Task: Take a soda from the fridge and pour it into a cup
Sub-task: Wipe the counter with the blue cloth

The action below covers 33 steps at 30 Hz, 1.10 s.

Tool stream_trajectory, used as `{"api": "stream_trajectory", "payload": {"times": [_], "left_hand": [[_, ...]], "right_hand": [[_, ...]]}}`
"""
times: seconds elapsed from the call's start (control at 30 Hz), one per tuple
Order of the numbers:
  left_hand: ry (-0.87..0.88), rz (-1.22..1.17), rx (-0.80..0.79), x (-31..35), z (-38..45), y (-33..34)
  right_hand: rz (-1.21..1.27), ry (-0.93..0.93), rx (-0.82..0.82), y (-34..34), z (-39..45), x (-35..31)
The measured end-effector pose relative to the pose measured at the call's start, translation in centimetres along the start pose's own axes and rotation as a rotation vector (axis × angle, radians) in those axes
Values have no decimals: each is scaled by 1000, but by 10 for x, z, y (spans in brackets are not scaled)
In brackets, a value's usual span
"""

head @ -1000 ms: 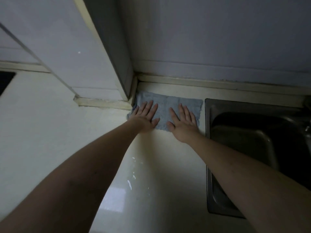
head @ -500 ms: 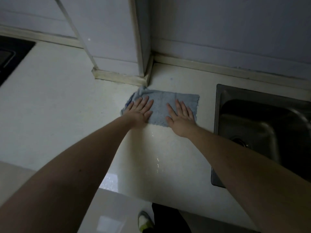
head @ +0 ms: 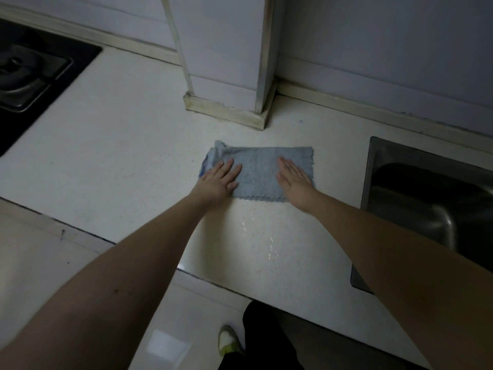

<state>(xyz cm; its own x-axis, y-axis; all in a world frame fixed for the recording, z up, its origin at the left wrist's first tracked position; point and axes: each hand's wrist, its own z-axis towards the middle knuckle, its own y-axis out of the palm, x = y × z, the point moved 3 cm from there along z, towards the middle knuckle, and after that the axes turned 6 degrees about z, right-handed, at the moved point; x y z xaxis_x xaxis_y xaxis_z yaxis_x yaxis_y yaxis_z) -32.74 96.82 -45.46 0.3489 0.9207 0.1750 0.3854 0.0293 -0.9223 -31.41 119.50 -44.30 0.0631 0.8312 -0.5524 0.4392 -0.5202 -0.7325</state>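
Here, left hand and right hand flat on unlabelled blue cloth.

Pale speckled surface, glossy, with a wet streak of droplets near the front edge. Blue-grey cloth lies flat on it, rear-left corner bunched up, scalloped front edge. Left hand and right hand rest flat on the cloth's two ends. Dark stovetop set in at left, steel sink at right.
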Motion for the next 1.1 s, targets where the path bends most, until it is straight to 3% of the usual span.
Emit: {"api": "stream_trajectory", "payload": {"times": [0.17, 0.37, 0.5, 0.6, 0.77, 0.9, 1.0, 1.1], "left_hand": [[-89, -15, 94, -1, -31, 13], [-144, 4, 96, 4, -54, 28], [-200, -36, 158, 20, -78, 28], [-210, -95, 235, 32, -93, 22], [-28, 49, 389, 14, -86, 14], [267, 106, 267, 1, -56, 13], [367, 117, 164, -11, -47, 18], [365, 108, 166, -17, -47, 24]], "right_hand": [[-336, -144, 26, 17, 1, -8], [-409, -235, -62, 15, 10, -12], [-364, -275, -151, 12, 19, -16], [-136, -269, -33, 8, 22, -29], [-175, -8, 305, 25, 13, -56], [-157, 252, 269, 41, 17, -52], [-188, 239, 205, 48, 16, -43], [-208, 208, 150, 46, 15, -39]]}}
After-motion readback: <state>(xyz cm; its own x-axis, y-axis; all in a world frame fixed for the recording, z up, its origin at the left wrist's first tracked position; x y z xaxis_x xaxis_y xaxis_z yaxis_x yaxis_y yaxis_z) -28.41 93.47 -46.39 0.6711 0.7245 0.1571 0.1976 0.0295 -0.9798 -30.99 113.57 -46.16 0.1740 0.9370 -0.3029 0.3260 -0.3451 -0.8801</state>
